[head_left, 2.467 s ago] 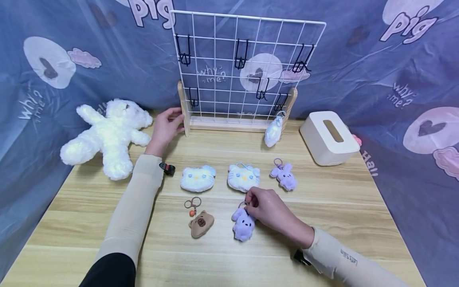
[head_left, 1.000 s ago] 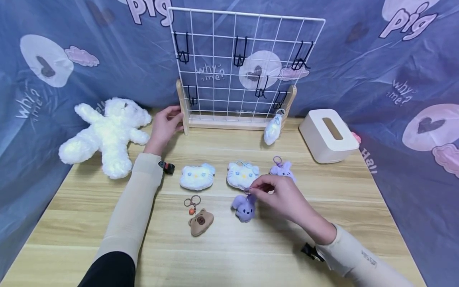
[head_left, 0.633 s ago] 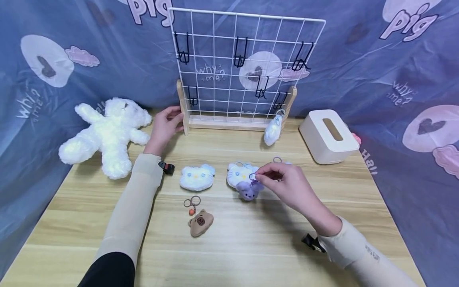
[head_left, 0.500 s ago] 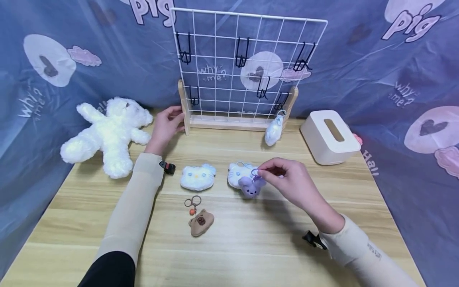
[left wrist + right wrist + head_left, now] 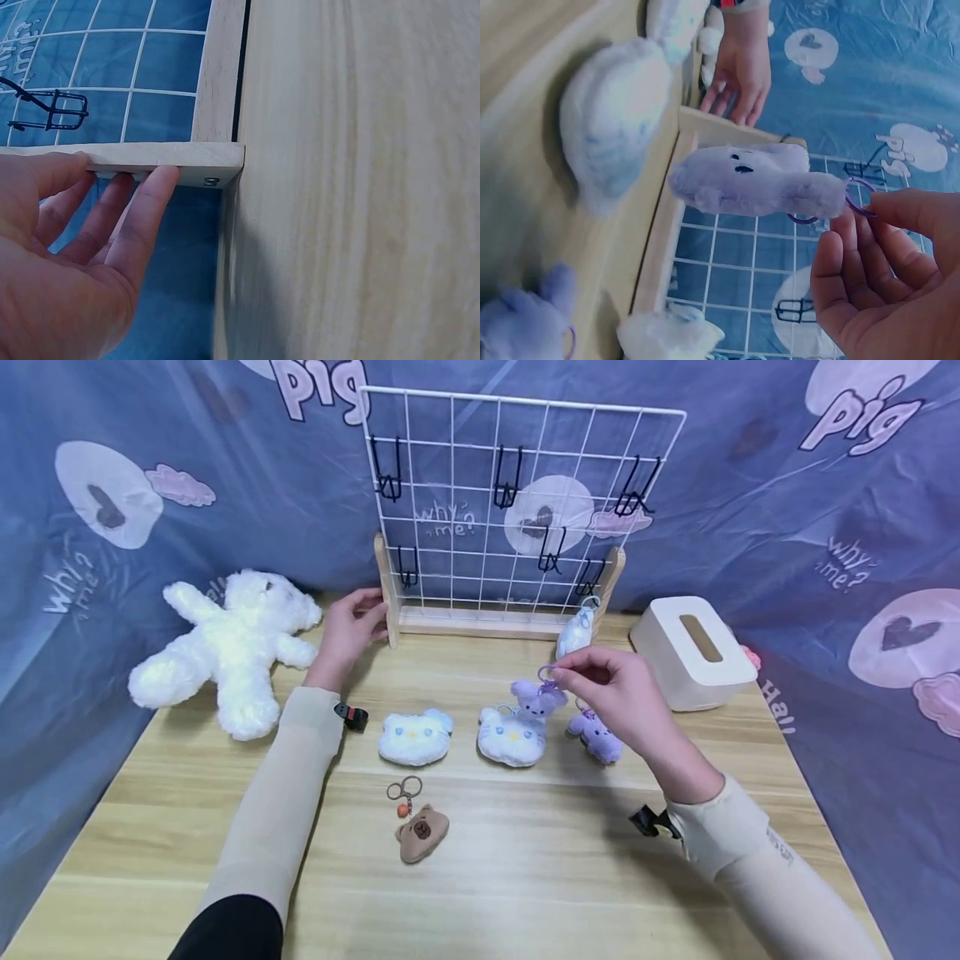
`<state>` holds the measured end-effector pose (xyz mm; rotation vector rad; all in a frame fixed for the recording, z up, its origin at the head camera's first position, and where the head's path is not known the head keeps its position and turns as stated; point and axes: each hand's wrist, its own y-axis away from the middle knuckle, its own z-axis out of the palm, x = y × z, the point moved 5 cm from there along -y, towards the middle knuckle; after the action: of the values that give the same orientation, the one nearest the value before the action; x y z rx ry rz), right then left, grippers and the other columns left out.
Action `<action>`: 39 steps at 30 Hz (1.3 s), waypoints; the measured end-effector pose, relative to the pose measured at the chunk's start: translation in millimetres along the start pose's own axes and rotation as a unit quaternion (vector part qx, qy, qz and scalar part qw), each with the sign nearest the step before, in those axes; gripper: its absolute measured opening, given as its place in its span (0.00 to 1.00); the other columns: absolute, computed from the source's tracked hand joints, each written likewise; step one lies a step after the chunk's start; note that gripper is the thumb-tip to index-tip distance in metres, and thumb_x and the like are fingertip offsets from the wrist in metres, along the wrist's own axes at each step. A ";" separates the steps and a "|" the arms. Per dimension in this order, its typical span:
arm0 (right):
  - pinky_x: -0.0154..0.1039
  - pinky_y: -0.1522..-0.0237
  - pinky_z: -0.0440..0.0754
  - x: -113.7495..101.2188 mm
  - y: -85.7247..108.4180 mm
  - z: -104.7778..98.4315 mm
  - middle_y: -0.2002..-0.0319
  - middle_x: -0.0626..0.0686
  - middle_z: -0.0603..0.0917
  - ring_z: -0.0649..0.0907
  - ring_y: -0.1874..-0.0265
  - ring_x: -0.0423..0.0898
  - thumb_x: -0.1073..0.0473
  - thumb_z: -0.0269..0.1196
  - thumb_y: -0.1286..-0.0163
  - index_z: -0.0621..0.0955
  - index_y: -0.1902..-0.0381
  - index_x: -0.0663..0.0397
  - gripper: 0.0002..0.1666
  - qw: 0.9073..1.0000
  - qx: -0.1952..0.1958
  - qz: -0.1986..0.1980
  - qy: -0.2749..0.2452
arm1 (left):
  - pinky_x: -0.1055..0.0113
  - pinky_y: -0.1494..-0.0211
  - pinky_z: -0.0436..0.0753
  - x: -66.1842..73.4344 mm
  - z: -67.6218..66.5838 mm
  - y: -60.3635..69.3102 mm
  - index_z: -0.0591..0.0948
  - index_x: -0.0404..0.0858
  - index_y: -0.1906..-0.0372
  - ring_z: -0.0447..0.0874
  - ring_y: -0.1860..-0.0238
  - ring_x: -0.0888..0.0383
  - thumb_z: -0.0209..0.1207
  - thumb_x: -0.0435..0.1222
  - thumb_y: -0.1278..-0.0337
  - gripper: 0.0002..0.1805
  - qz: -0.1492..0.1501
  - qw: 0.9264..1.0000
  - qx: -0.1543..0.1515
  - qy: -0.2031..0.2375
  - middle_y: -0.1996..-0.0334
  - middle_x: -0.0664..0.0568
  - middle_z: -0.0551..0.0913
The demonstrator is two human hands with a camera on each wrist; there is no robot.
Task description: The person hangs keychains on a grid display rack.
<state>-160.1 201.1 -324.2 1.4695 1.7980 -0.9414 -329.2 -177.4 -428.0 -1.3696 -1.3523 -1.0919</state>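
My right hand (image 5: 618, 693) pinches the purple ring of a purple plush bunny keychain (image 5: 538, 698). The bunny dangles above a white plush cat head (image 5: 512, 740); in the right wrist view its face (image 5: 739, 169) shows from the side. At the rack's left end, the fingertips of my left hand (image 5: 349, 631) rest against the wooden post (image 5: 187, 154). These fingers look slightly bent, not wrapped around it. The white wire grid rack (image 5: 517, 518) carries several black hooks (image 5: 507, 492). A white plush keychain (image 5: 575, 631) hangs at its lower right.
A second purple bunny keychain (image 5: 597, 739) lies beneath my right hand. Another white cat head (image 5: 416, 737) and a brown bear-like keychain (image 5: 422, 835) lie left of centre. A white plush bear (image 5: 243, 647) is at the left, a white tissue box (image 5: 693, 652) at the right.
My right hand has lifted the bunny keychain by its ring from the table's front. It has carried it up, away from me and slightly right. The left hand stays at the post.
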 end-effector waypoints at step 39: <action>0.24 0.55 0.91 10.0 -104.6 -36.1 0.66 0.35 0.89 0.87 0.62 0.35 0.56 0.71 0.18 0.92 0.49 0.59 0.12 0.996 0.076 -0.008 -0.039 | 0.65 0.42 0.99 -2.0 -1.0 -1.6 0.80 0.35 0.23 0.86 0.44 0.53 0.60 0.35 0.14 0.23 0.004 1.000 0.003 0.010 0.35 0.39 0.82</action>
<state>-265.8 223.5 -298.1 1.4909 1.7154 -1.1503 -330.8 -178.7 -429.7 -1.3551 -1.3342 -1.0933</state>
